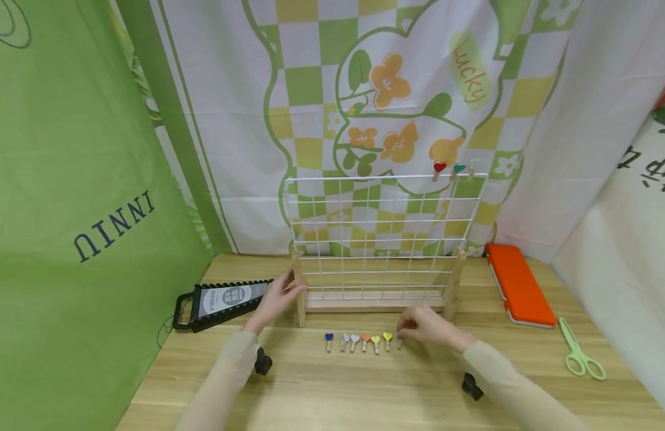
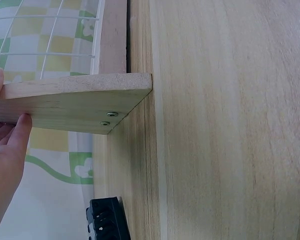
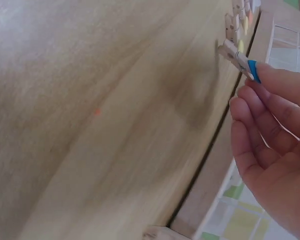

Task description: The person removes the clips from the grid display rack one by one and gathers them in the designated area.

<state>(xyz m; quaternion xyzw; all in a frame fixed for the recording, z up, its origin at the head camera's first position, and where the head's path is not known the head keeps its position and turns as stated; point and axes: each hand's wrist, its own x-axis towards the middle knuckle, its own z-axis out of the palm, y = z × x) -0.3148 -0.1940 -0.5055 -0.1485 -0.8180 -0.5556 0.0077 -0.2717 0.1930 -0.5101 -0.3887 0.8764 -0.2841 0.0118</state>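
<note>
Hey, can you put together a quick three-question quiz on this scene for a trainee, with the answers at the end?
1. Multiple choice: what is the right hand pinching?
A) the green scissors
B) a blue-tipped clothespin
C) the orange case

2. Counting: how many heart clips sit along the top rail of the wire grid?

3. True or false: the left hand holds the right wooden post.

Key:
1. B; the fingers pinch its blue end.
2. Three: one red, one teal, one whitish.
3. False; it holds the left wooden post.
</note>
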